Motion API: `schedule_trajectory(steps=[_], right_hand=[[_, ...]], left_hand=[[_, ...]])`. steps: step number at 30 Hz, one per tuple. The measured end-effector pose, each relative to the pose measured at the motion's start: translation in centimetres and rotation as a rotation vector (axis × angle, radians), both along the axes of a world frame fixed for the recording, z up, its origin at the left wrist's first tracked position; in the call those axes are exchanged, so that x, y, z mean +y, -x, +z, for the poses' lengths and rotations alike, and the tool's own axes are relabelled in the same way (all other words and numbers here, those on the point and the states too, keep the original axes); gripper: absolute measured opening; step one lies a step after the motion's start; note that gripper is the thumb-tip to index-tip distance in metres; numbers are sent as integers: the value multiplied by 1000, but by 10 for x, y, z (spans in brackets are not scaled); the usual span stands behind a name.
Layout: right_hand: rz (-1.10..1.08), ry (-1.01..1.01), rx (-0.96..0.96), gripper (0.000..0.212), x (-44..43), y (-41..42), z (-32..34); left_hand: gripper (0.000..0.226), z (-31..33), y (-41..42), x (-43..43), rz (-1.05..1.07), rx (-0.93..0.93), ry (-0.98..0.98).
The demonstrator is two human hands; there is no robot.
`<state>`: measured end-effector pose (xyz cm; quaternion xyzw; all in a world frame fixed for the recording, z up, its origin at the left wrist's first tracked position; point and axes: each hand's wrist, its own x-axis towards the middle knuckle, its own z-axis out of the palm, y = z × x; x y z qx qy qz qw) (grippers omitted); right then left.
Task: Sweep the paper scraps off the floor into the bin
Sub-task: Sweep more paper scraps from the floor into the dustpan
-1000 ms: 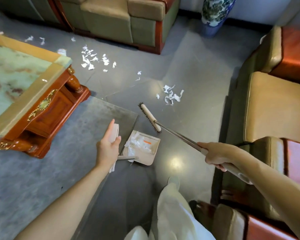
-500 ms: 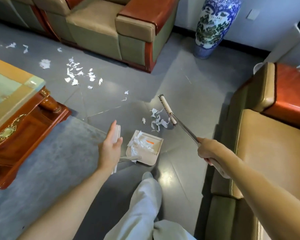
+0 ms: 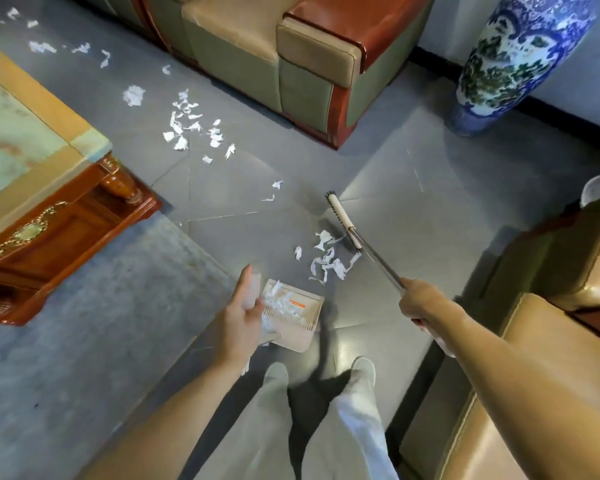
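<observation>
The scraps [image 3: 326, 261] are white, the floor [image 3: 413, 188] plain grey, the rug [image 3: 84, 323] mottled blue-grey. The dustpan [image 3: 305, 336] is beige with an orange label. The broom [image 3: 342, 216] has a cream head, dark bristles and a silver shaft. The vase [image 3: 513, 57] is white with blue and green patterning. The sofa [image 3: 291, 64] is olive and tan with red-brown wood. The table [image 3: 32, 133] has a marbled green top with a tan border and gilt trim on its red-brown base.

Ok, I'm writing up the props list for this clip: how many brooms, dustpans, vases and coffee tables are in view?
broom: 1
dustpan: 1
vase: 1
coffee table: 1
Total: 4
</observation>
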<state>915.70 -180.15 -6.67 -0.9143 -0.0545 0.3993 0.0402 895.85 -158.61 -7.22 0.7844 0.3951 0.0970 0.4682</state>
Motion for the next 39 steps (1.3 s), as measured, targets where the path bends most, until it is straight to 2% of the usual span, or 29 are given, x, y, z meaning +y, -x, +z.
schedule_trajectory(steps=[8, 14, 16, 22, 25, 27, 32, 36, 39], right_hand=[[261, 86, 23, 62, -40, -59, -19], [301, 15, 293, 67, -52, -46, -12], [342, 47, 381, 68, -57, -37, -6], [161, 17, 507, 77, -69, -48, 30], [34, -21, 501, 78, -75, -68, 46], [47, -14, 464, 77, -73, -77, 53], [227, -14, 309, 71, -41, -82, 49], [503, 60, 168, 63, 4, -69, 25], [574, 68, 232, 64, 26, -48, 11]], left_hand=[[60, -6, -57, -34, 78, -52, 135], [61, -14, -79, -37, 135, -41, 152], [60, -16, -83, -37, 160, -45, 134], [60, -18, -79, -36, 168, -52, 125], [60, -15, -71, -34, 139, -44, 90], [59, -13, -64, -35, 147, -9, 39], [57, -13, -49, -42, 269, 46, -4], [58, -20, -45, -30, 324, 39, 24], [58, -17, -48, -18, 340, -19, 102]])
